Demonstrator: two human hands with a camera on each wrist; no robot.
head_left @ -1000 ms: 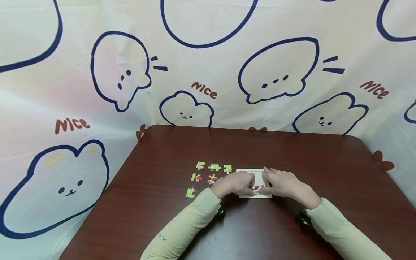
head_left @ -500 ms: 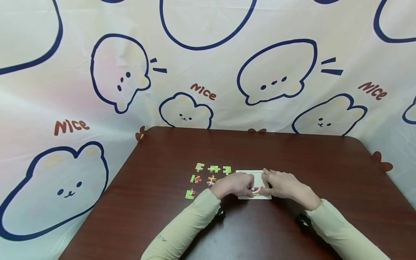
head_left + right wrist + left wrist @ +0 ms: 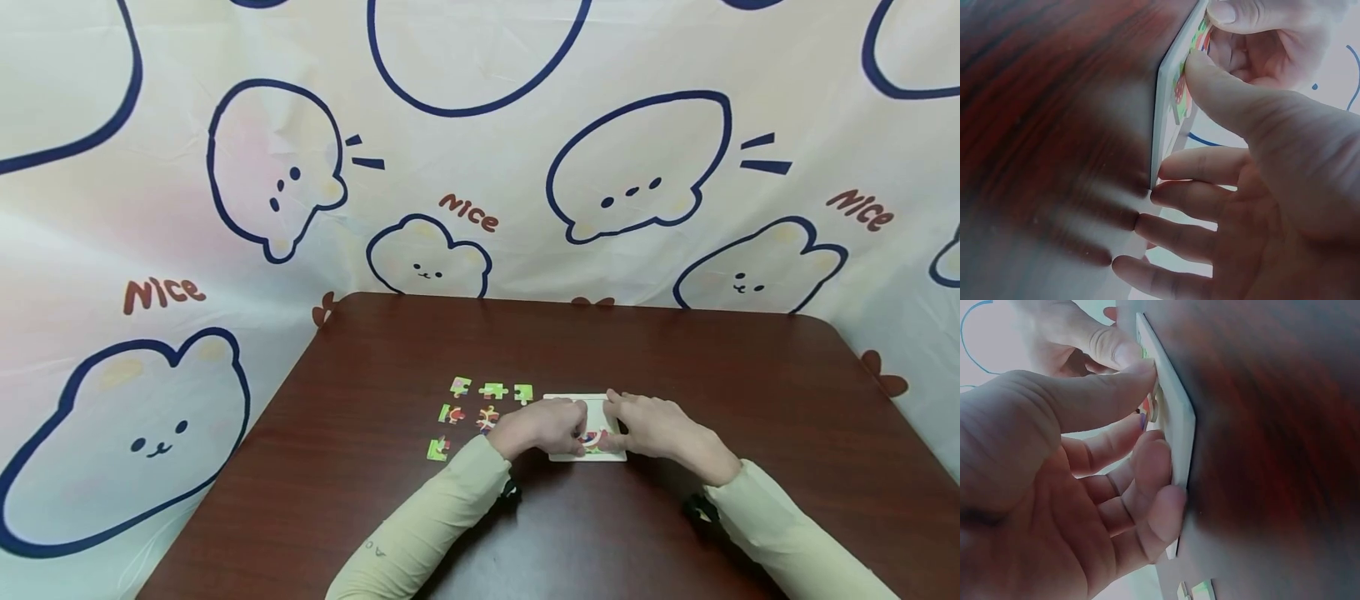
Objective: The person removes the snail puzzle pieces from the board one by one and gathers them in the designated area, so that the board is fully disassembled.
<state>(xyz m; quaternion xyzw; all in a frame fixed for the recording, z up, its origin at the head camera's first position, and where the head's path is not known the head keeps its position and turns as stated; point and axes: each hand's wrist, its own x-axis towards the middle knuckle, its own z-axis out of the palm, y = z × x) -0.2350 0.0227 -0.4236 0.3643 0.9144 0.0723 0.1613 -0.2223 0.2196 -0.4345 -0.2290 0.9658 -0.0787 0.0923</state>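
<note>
A white puzzle tray (image 3: pixel 573 397) lies on the table between both hands. Along its near side sit colourful jigsaw pieces (image 3: pixel 1180 92), green with red and white print. My left hand (image 3: pixel 551 423) is over the tray's left part; in the left wrist view its thumb and index finger pinch a jigsaw piece (image 3: pixel 1152 407) that stands slightly tilted above the tray, while the other fingers curl at the rim. My right hand (image 3: pixel 654 422) rests at the right side, thumb pressing on a piece, fingers fairly straight along the tray's edge and the tabletop.
Several loose green and red jigsaw pieces (image 3: pixel 493 390) lie in rough rows left of the tray, partly hidden by the left hand. The dark brown wooden table (image 3: pixel 675 358) reaches back to a cloth backdrop (image 3: pixel 525 167) with bear drawings.
Both hands stay at the tray with only very slight finger motion. The whole head view has shifted down a few pixels.
</note>
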